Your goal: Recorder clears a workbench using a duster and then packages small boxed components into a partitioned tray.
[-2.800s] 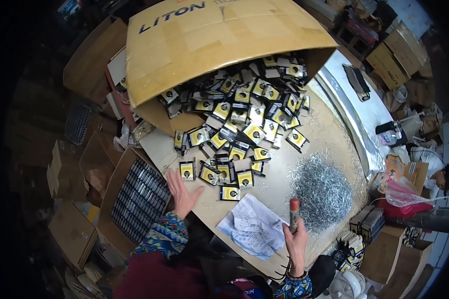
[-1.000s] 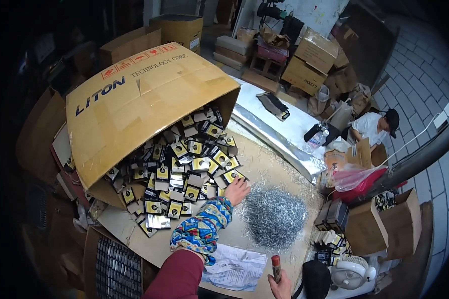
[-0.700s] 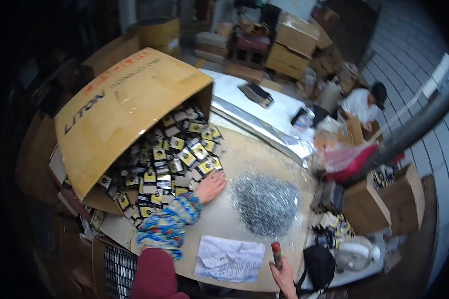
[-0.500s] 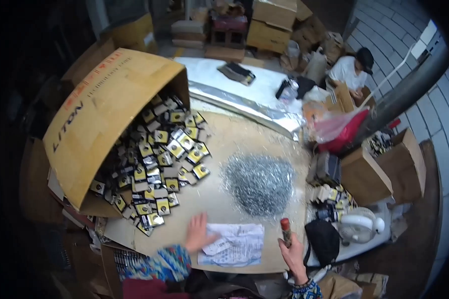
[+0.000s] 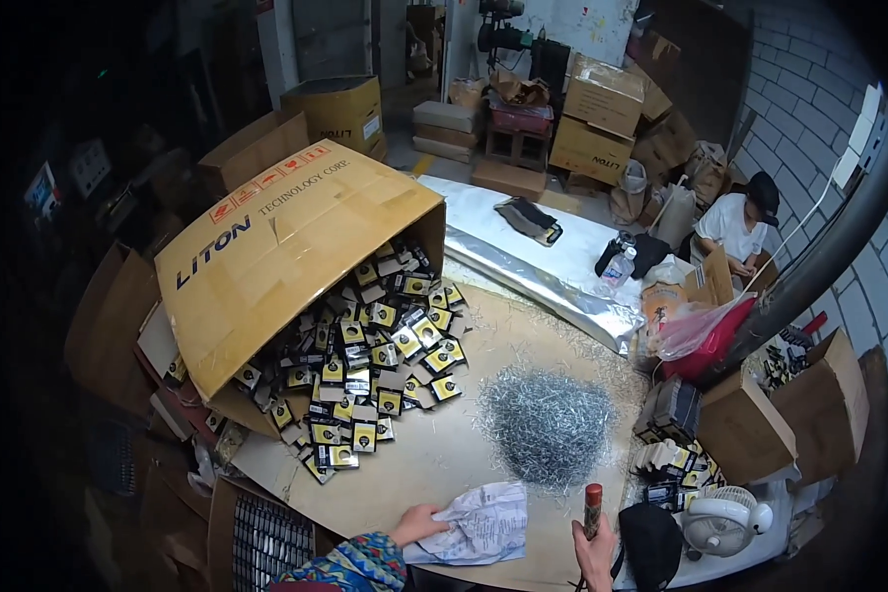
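Paper [image 5: 491,533], the white, creased, printed kind, is at the near edge of the flat beige tabletop [image 5: 444,464], w/ my left hand [image 5: 416,526] on its left edge. Looks like thumb and fingers are together there, a pinch at the side, prob bc that's the edge nearest that arm and it leaves most of the sheet uncovered. Can't swear to where my fingertips end tho, they get lost in the folds.

My right hand [image 5: 595,557] has its fingers clamped round a short dark rod with a reddish-brown top [image 5: 592,509]. It's roughly upright, top poking out above the fist; I'd guess a fist hold is just steadier for smth that stubby. It's to the right of the paper, not touching it.

Beyond the paper: a loose heap of thin silvery metal pins [image 5: 548,429], w/ strays round it. It sits apart from the small black-and-yellow cardboard packets [image 5: 365,400], prob so the two don't mix. Those spill from a big tan cardboard carton [image 5: 296,252] tipped on its side, mouth toward the tabletop, which imo puts them in easy reach. Round white fan [image 5: 720,521] is off to the right.
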Action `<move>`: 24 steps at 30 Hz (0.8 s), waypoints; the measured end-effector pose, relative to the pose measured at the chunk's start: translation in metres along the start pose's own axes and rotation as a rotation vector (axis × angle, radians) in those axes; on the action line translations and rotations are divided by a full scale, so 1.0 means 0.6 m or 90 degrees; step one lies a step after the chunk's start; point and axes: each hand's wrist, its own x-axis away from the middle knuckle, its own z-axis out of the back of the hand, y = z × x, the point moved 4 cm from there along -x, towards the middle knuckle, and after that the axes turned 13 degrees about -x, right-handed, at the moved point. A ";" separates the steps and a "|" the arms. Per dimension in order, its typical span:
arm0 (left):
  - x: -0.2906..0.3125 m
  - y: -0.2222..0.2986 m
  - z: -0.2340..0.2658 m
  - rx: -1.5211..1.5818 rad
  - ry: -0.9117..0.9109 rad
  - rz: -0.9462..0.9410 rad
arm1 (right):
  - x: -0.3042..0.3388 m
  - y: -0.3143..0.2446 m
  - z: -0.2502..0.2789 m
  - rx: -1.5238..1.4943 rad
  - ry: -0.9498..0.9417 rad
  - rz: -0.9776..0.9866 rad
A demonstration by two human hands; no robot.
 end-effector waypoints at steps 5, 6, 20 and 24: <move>0.069 -0.001 0.092 0.495 -0.062 0.137 | 0.044 0.011 0.031 0.020 0.006 0.015; 0.081 0.014 0.125 0.627 -0.020 0.156 | 0.052 0.020 0.038 0.017 -0.030 0.014; -0.169 0.471 0.281 -0.214 0.608 -0.371 | -0.102 0.047 0.087 -0.040 0.029 0.029; -0.356 0.473 0.139 -0.158 0.367 -0.466 | -0.135 0.102 0.129 -0.096 0.043 0.095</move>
